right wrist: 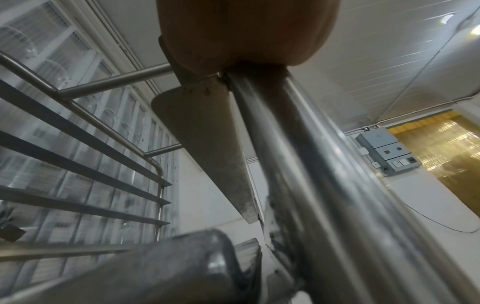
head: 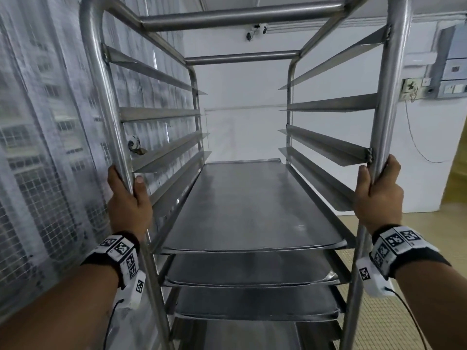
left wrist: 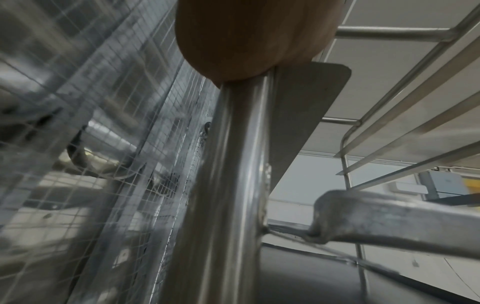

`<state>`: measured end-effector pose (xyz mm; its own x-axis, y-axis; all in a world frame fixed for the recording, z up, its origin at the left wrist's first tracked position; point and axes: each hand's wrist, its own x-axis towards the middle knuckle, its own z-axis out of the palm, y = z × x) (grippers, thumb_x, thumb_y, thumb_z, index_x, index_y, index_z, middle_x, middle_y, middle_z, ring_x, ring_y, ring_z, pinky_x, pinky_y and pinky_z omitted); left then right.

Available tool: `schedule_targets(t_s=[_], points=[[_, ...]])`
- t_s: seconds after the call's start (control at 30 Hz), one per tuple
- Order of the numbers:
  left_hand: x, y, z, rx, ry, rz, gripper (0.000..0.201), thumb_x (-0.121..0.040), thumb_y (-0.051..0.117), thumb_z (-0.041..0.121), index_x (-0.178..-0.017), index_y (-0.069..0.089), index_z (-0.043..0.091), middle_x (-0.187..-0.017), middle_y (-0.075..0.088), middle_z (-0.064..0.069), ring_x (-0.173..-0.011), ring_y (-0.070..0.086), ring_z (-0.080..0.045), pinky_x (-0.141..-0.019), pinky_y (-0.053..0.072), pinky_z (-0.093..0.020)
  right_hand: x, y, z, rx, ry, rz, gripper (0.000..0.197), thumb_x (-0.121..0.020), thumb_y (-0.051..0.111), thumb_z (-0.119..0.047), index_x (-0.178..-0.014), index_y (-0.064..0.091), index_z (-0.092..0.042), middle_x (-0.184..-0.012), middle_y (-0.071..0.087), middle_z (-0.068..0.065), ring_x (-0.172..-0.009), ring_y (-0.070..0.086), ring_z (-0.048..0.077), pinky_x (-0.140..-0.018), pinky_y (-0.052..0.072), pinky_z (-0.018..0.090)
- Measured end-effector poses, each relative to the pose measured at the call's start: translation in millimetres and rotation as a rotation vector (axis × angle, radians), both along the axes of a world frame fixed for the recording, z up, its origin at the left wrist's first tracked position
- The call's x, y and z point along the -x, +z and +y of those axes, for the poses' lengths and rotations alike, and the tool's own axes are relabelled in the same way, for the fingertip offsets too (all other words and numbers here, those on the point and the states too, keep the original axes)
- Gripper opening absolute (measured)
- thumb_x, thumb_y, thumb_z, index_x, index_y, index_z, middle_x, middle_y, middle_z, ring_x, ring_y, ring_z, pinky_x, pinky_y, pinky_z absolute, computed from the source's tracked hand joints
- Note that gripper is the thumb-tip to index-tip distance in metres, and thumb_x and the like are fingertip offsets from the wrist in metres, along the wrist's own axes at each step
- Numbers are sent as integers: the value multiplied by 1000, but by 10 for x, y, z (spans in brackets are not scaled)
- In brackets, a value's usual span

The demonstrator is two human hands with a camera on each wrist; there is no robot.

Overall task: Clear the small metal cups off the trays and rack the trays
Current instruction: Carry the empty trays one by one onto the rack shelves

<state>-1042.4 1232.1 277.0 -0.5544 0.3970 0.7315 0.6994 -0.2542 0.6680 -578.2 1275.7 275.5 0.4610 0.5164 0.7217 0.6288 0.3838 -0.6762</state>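
Observation:
A tall steel tray rack fills the head view. Several flat metal trays sit on its runners; the top tray is bare, with others stacked on the slots below. No small metal cups are in view. My left hand grips the rack's near left upright post, thumb on the inner side. My right hand grips the near right upright post. In both wrist views only the heel of the hand shows, wrapped on the tube.
A mesh-covered window wall stands close on the left. A white wall lies behind the rack, with an electrical box and a hanging cable at right. Yellow strip curtains and tiled floor are at right.

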Motion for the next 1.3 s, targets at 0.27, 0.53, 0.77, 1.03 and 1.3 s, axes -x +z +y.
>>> schedule_targets(t_s=[0.27,0.53,0.77,1.03,1.3], points=[[228,-18,738,15,13,-13,65,-104,41,44,-158,15,18,-119,66,-27,-96,65,-47,-80,51,-47,213,-7,752,-23,-3,20,46,-103,46,-37,-142,29,-17,-91,62,27,-82,60,50,-71,43,43],[299,14,1626,3,49,-7,66,-105,43,37,-160,12,21,-121,64,-29,-101,63,-48,-86,50,-48,348,-37,1800,-41,52,37,46,-103,47,-34,-142,33,-14,-86,55,10,-81,59,45,-69,36,36],[267,67,2647,47,-3,-90,66,-106,40,36,-160,8,17,-141,51,-28,-120,55,-47,-97,43,-40,371,-20,2929,-39,80,6,49,-98,42,-45,-138,30,-20,-93,65,29,-80,61,50,-69,40,39],[339,55,3870,64,77,-49,62,-104,41,40,-157,16,18,-120,63,-33,-97,63,-52,-82,50,-51,416,-10,4199,-5,68,2,46,-101,44,-40,-138,31,-15,-93,65,32,-80,61,52,-68,39,39],[748,-3,5273,75,105,-35,66,-104,38,47,-157,14,18,-128,57,-36,-101,60,-56,-85,49,-57,750,-29,5362,-35,46,-4,42,-102,45,-37,-132,36,-10,-76,55,10,-67,56,40,-61,36,37]])
